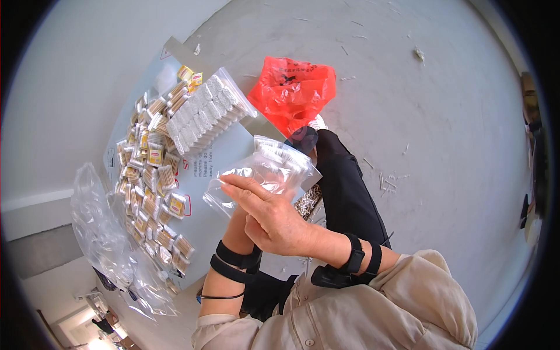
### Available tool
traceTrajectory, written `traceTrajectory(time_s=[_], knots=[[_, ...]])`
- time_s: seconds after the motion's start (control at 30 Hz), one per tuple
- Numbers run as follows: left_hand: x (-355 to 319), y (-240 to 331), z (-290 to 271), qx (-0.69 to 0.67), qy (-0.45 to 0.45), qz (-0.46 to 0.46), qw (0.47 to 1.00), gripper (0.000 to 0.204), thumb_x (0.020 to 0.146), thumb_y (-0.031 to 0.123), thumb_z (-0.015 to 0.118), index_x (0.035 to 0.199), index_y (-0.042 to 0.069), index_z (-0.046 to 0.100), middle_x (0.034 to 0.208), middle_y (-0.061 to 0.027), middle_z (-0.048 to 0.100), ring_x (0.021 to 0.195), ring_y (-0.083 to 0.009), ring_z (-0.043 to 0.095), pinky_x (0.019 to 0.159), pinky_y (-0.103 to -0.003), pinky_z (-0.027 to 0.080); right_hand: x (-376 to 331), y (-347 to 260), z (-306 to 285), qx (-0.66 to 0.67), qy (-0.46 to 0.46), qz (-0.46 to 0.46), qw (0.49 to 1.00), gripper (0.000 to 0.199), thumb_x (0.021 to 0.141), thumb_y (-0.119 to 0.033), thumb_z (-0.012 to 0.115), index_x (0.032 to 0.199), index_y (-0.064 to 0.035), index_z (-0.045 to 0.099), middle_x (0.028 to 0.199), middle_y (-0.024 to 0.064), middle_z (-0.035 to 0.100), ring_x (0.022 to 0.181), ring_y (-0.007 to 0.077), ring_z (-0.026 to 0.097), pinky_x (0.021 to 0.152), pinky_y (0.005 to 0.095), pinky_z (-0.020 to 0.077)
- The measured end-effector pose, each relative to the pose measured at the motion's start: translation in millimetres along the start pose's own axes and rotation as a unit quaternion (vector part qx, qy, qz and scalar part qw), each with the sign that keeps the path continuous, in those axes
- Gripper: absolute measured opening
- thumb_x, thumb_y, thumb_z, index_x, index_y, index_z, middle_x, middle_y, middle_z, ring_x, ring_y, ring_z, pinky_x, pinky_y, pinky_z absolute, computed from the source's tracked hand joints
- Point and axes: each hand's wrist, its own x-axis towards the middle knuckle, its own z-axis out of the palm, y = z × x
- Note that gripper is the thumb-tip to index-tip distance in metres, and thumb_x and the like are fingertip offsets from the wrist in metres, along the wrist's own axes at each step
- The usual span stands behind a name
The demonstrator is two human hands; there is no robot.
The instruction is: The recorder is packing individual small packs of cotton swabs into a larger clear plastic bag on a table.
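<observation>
While the right hand [274, 219] closes its grip over the near edge of a clear plastic bag [262, 172], thumb and fingers pinched shut on the film, the left hand [242, 219] sits mostly hidden behind it; its forearm rises to the same bag, but I cannot tell how its grip is set. The bag hangs in the air above the person's lap, partly filled with small white packets at its far end, its near part slack and empty. Beyond it, a pale sheet [219, 204] on the floor carries a long heap of small yellow-labelled swab packets [149, 181] and a second, fuller clear bag [204, 111] lying flat. A crumpled empty plastic bag [102, 233] lies at the left, and a red plastic bag [291, 90] sits further off on the grey floor [420, 128]. Judging from the slack film, the risk is that the loose contents slide and spill out if the opening tips downward, since only a pinch at the edge visibly holds it.
</observation>
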Motion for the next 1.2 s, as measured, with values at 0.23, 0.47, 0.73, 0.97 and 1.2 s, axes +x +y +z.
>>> traceTrajectory(time_s=[0.23,0.47,0.73,0.97,1.2], knots=[[-0.1,20.4,-28.0,0.085,-0.013,-0.052,0.995,0.031,0.079,0.009,0.063,0.108,0.004,0.056,0.111,-0.0158,0.060,0.105,-0.0325,0.057,0.079,-0.044,0.048,0.4,-0.5,1.6,0.100,0.028,0.006,0.995,0.067,0.070,0.012,0.045,0.136,0.0039,0.042,0.140,0.0223,0.043,0.111,0.0385,0.057,0.084,0.0366,0.0498],[-4.6,42.4,-43.7,0.156,-0.022,-0.100,0.982,0.030,0.079,0.006,0.062,0.109,0.003,0.056,0.110,-0.0157,0.060,0.104,-0.0328,0.058,0.079,-0.043,0.048,-3.5,-5.5,7.5,0.135,0.026,0.017,0.990,0.068,0.070,0.012,0.045,0.137,0.0033,0.041,0.140,0.0222,0.042,0.109,0.0383,0.058,0.081,0.0334,0.0502],[-61.4,18.4,-77.2,-0.103,-0.029,-0.158,0.982,0.038,0.079,0.014,0.064,0.113,-0.001,0.053,0.108,-0.0182,0.060,0.098,-0.0301,0.061,0.078,-0.038,0.050,6.3,3.6,-25.6,0.184,0.040,0.057,0.980,0.066,0.073,0.010,0.055,0.138,-0.0028,0.046,0.138,0.0160,0.047,0.065,0.0097,0.052,0.059,0.0233,0.0431],[-119.2,-36.3,12.5,-0.214,0.417,-0.104,0.877,0.092,0.075,0.030,0.075,0.146,0.000,0.025,0.149,-0.0178,0.032,0.138,-0.0312,0.031,0.112,-0.046,0.025,20.3,22.2,-71.3,0.418,-0.041,0.154,0.894,0.074,0.076,-0.003,0.072,0.142,-0.0010,0.039,0.138,0.0097,0.050,0.075,0.0059,0.053,0.066,0.0228,0.0442],[-70.9,-65.7,114.1,-0.306,0.407,-0.058,0.859,0.100,0.080,0.047,0.070,0.152,0.008,0.012,0.158,-0.0111,0.012,0.143,-0.0287,0.018,0.117,-0.044,0.015,10.0,123.6,-69.8,0.209,-0.031,0.172,0.962,0.069,0.095,-0.051,0.048,0.143,-0.0020,0.039,0.144,0.0120,0.043,0.135,0.0220,0.036,0.112,0.0368,0.0259]])
